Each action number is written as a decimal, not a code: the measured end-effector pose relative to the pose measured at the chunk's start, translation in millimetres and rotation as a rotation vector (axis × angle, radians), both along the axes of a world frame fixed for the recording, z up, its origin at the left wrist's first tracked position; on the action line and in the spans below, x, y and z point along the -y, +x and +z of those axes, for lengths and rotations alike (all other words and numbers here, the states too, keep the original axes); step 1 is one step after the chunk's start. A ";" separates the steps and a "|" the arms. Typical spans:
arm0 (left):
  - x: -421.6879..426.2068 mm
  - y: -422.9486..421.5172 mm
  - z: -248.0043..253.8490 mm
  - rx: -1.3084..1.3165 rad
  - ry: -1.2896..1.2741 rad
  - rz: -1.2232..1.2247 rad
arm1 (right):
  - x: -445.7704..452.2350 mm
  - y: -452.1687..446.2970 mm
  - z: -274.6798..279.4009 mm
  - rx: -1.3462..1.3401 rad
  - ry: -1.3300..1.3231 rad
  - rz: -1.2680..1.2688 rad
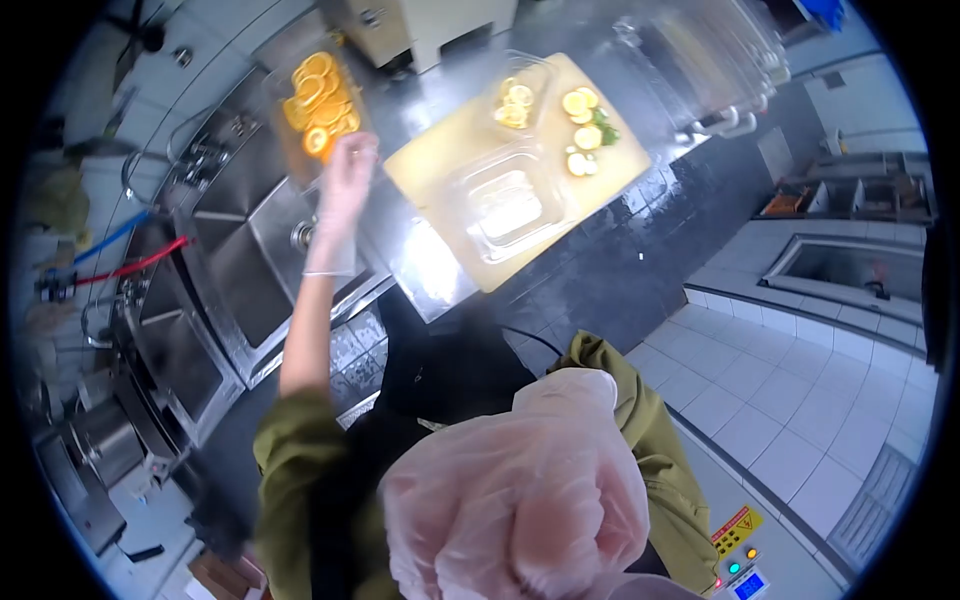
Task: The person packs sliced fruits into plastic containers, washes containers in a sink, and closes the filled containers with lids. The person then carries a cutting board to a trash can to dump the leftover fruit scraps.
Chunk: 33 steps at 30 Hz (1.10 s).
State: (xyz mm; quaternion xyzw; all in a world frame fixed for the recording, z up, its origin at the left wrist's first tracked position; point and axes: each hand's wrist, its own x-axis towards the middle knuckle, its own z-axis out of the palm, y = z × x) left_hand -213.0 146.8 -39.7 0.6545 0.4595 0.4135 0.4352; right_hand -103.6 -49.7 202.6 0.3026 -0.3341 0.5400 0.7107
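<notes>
My left hand (350,165), in a clear glove, reaches to the near end of a clear tray of orange slices (322,95); its fingers are bent together at the tray, and what they hold, if anything, is too small to tell. Close to the camera is my right hand (530,490), gloved and large in view, its fingers curled and partly hidden. On the yellow cutting board (430,165) are an empty clear container (512,203), a smaller container with lemon slices (516,104), and cut lemon pieces (588,137) with green leaves.
Steel sinks (235,265) with taps stand at the left. Clear bins (710,60) sit on the counter at the upper right. A white tiled ledge (780,390) and a panel with lit buttons (735,567) are at the right and lower right.
</notes>
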 end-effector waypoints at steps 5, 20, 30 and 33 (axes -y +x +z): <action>-40.2 -152.0 3.9 -0.256 -0.179 0.322 | -25.1 -54.8 4.0 0.116 -0.066 0.124; -303.3 -311.0 -83.8 -1.021 0.001 0.380 | -155.4 -189.3 -93.1 0.626 -1.044 0.097; -268.2 -317.5 -103.1 -0.958 -0.022 0.362 | -204.5 -225.5 -121.5 0.605 -1.037 0.116; -225.6 -325.3 -113.6 -0.546 0.081 0.434 | -237.2 -244.7 -175.1 0.533 -1.148 0.313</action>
